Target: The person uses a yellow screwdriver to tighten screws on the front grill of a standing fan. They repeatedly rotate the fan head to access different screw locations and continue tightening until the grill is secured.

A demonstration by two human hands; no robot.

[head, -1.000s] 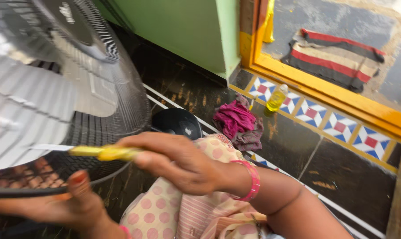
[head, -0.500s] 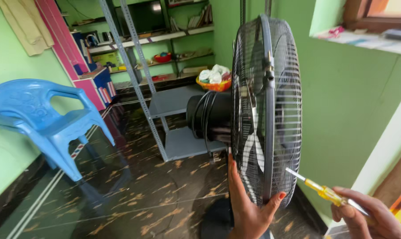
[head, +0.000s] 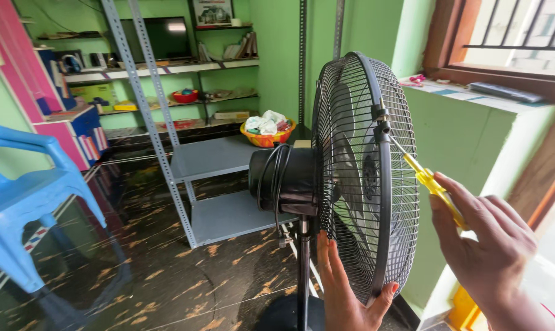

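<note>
Right hand (head: 483, 245) grips yellow screwdriver (head: 428, 181), tip at fan guard (head: 366, 178) rim clip; left hand (head: 345, 285), open, steadies the lower rim.

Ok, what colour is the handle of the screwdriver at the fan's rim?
Yellow: the screwdriver in the right hand shows a yellow handle, clearest in the head view.

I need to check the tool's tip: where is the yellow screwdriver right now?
In the head view, right of centre: the yellow screwdriver is in the right hand, its tip at the clip on the fan guard rim.
</note>
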